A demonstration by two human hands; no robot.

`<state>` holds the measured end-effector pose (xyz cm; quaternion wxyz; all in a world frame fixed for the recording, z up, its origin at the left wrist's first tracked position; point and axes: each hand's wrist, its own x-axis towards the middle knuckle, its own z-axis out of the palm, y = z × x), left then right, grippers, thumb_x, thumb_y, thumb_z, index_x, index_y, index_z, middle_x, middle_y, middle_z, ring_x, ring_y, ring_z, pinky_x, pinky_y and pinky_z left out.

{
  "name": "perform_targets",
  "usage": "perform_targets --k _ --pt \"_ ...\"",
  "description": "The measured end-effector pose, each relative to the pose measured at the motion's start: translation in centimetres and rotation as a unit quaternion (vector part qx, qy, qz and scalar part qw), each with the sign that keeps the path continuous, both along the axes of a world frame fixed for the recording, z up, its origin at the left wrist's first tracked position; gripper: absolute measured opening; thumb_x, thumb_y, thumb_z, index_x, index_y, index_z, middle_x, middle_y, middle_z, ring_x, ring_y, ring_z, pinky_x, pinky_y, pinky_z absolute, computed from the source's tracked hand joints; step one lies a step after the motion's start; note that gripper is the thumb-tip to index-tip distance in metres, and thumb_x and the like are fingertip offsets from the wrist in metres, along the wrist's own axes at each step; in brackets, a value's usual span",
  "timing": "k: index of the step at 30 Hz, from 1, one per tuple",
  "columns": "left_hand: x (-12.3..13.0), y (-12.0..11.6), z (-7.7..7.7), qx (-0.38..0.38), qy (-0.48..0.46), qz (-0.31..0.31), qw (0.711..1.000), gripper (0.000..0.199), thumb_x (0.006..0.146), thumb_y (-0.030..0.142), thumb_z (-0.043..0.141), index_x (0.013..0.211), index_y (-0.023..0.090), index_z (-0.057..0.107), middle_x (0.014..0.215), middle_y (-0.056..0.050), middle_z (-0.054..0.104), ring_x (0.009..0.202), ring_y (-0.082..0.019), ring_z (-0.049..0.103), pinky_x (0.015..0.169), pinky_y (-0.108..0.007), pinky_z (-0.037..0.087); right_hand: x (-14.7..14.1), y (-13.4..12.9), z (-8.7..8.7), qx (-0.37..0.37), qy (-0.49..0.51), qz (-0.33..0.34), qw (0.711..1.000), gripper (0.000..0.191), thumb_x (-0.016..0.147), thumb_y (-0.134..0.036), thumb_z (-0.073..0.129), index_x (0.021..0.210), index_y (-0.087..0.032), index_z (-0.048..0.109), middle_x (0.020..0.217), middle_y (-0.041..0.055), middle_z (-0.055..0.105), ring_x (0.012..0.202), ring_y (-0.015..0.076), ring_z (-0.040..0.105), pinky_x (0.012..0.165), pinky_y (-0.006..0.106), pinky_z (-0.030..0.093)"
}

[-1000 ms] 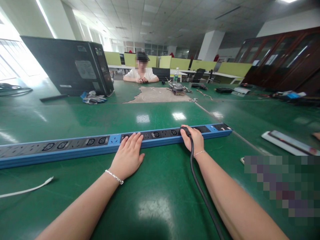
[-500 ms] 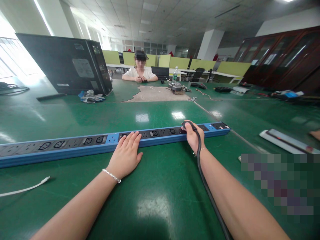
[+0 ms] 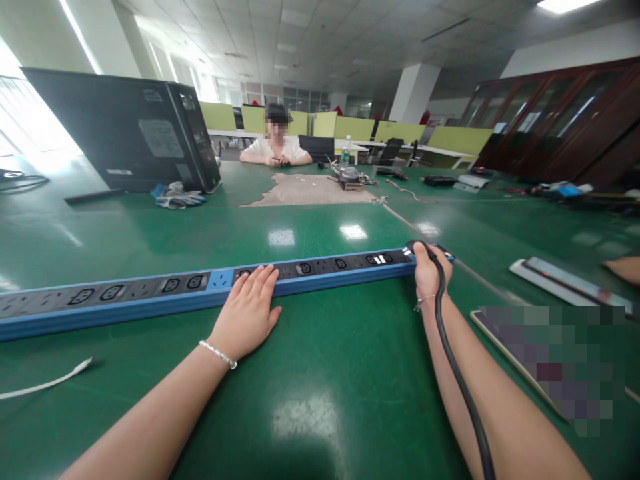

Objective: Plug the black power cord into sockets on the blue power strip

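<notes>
A long blue power strip (image 3: 340,279) with black and blue sockets lies across the green table. My left hand (image 3: 249,307) rests on it with fingers stretched out, just right of a blue socket. At the strip's right end, my right hand (image 3: 429,272) is closed round a black power plug (image 3: 416,247), held at the top face of the strip. Whether the plug sits in a socket I cannot tell, as my fingers cover it. Its thick black cord (image 3: 457,370) runs down along my right forearm.
A black computer case (image 3: 115,130) and work gloves (image 3: 177,196) stand at the back left. A person (image 3: 276,147) sits across the table. A white cable (image 3: 55,382) lies front left. Flat devices (image 3: 560,283) and part of another hand (image 3: 625,268) are at right.
My right hand has moved right along the power strip with the plug, uncovering sockets it hid before. My left hand stays in place on the strip. The view has shifted slightly.
</notes>
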<state>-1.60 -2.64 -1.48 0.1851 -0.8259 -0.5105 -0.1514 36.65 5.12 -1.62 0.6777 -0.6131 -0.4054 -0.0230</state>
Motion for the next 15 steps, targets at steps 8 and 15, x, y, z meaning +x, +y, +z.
perform_targets --k 8,15 --pt "0.0 0.1 -0.1 -0.001 -0.003 -0.002 1.000 0.060 0.083 0.033 0.045 0.137 0.011 0.032 0.145 -0.012 0.037 0.134 -0.024 0.031 0.111 -0.042 0.023 0.2 0.2 -0.8 -0.055 -0.003 0.007 0.998 0.050 0.066 -0.057 0.062 0.088 -0.013 0.070 0.083 0.0082 0.070 0.083 0.0246 0.064 0.082 0.039 0.047" --pt "0.0 0.0 0.0 -0.003 -0.001 0.001 1.000 0.060 0.083 0.033 0.045 0.137 0.011 0.033 0.145 -0.011 0.037 0.134 -0.024 0.031 0.111 -0.042 0.023 -0.4 -0.4 0.1 -0.084 -0.014 0.020 0.996 0.046 0.066 -0.051 0.065 0.091 -0.013 0.072 0.089 0.0103 0.071 0.089 0.0249 0.064 0.089 0.038 0.045"
